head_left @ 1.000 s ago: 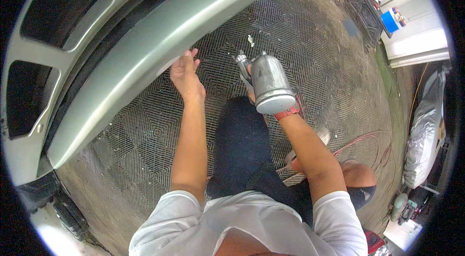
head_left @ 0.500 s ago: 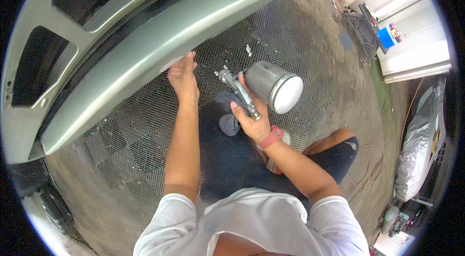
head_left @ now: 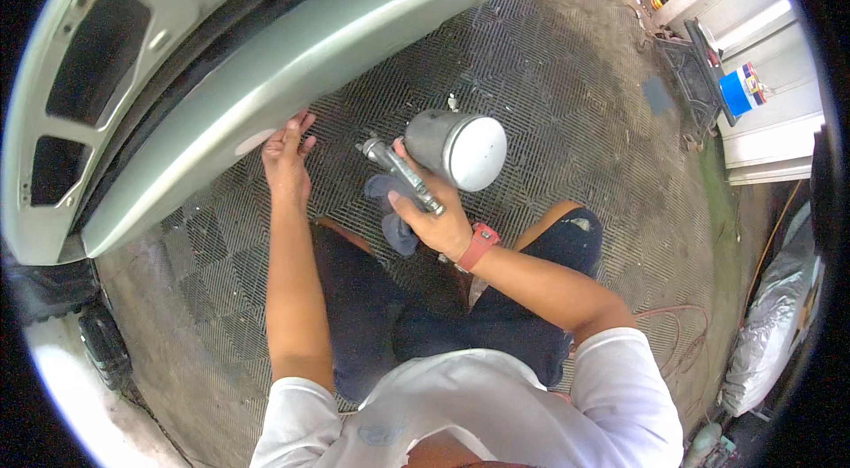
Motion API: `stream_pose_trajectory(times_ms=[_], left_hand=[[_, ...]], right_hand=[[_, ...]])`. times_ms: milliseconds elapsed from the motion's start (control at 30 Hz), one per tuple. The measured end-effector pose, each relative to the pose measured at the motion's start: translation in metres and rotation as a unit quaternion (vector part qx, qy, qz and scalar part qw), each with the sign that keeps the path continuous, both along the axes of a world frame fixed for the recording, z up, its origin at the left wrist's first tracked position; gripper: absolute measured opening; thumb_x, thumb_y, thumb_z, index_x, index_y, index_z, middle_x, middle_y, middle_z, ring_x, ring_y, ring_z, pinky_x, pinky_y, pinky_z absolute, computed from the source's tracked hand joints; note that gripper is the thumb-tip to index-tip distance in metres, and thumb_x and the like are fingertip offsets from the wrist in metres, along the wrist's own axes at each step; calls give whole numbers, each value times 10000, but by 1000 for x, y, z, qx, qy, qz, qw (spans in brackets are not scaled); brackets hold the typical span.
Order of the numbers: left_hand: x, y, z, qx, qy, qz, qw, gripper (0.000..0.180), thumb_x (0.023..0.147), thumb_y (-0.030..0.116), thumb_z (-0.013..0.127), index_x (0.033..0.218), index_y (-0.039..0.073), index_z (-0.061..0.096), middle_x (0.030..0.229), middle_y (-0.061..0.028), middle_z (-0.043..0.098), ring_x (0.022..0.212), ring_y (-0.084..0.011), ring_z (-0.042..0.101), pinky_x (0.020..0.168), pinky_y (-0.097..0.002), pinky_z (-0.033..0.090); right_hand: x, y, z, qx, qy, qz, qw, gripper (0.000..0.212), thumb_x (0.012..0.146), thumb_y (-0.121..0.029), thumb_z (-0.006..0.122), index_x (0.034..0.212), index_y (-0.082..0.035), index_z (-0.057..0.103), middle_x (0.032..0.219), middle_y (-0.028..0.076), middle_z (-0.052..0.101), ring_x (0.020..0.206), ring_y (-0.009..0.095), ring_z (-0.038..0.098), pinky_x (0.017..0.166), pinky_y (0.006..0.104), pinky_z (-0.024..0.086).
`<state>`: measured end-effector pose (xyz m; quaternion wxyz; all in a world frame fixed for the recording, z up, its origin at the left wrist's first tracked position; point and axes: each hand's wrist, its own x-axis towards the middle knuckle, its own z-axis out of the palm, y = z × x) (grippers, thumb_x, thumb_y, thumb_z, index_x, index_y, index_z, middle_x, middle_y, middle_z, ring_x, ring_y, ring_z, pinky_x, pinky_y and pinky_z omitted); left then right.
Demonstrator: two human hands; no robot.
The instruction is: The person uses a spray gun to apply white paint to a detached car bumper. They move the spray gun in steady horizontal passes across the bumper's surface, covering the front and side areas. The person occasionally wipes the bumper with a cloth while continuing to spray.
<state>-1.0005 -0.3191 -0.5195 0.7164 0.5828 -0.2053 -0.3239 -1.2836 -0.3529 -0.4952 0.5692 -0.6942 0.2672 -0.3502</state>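
Note:
My right hand (head_left: 438, 218) is wrapped round a metal spray gun (head_left: 404, 170) with a grey cup and a round white lid (head_left: 478, 154). A soft dark grey-blue thing (head_left: 397, 227), like cloth, shows beside that hand; whether the hand holds it I cannot tell. My left hand (head_left: 288, 158) is by the lower edge of a curved silver-green car body panel (head_left: 292, 83). Its fingers are partly spread, with nothing visible in them. They are close beside a pale oval patch (head_left: 255, 142) on the panel; contact is unclear.
Ribbed dark matting (head_left: 531, 96) covers the floor under my folded legs. At the right, a blue and white can (head_left: 742, 89) stands on a dark stand (head_left: 691, 78) by a white corrugated panel. A silver-wrapped bundle (head_left: 770, 309) and a reddish hose (head_left: 682, 326) lie farther right.
The view has shifted. My left hand has moved left along the panel edge, and more of the pale patch shows. The spray gun stays in my right hand. My legs are more folded.

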Motion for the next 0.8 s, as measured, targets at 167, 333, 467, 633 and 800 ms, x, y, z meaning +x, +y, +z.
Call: stream_pose_trajectory(times_ms=[167, 333, 467, 633, 800], left_hand=[[14, 11, 12, 37, -9, -15, 999, 461, 1069, 407, 772, 1404, 93, 729, 1463, -99, 734, 1335, -229, 690, 1028, -335, 582], [7, 17, 22, 43, -30, -30, 998, 541, 1111, 447, 695, 1509, 84, 645, 1603, -129, 624, 1425, -238, 627, 1078, -342, 560], [1, 12, 16, 36, -35, 0, 999, 572, 1121, 452, 677, 1545, 74, 604, 1619, -138, 606, 1459, -258, 600, 1089, -359, 552], [1, 12, 8, 9, -27, 47, 999, 632, 1126, 429, 675, 1608, 50, 520, 1657, -167, 562, 1516, -317, 556, 1131, -409, 538], [5, 13, 12, 34, -39, 15, 999, 714, 1098, 456, 707, 1616, 10, 497, 1694, -211, 513, 1568, -364, 496, 1197, -460, 493]], right_hand=[[-14, -9, -5, 31, -34, 9, 999, 733, 1025, -162, 742, 1699, -65, 471, 1680, 174, 556, 1604, 307, 453, 1333, 432, 278], [-20, -16, 0, 51, -67, 15, 996, 713, 1034, -169, 732, 1690, -46, 479, 1689, 166, 551, 1622, 307, 435, 1338, 435, 277], [-25, -28, -4, 27, -79, -12, 996, 705, 1035, -163, 727, 1683, -31, 482, 1687, 181, 550, 1617, 319, 444, 1330, 433, 298], [-31, -57, -8, 28, -112, -70, 991, 696, 1035, -133, 720, 1668, 20, 474, 1673, 219, 554, 1577, 324, 501, 1307, 431, 352], [-44, -77, -4, 40, -129, -104, 985, 713, 1070, -126, 707, 1701, 25, 411, 1696, 214, 523, 1556, 282, 511, 1284, 396, 375]])
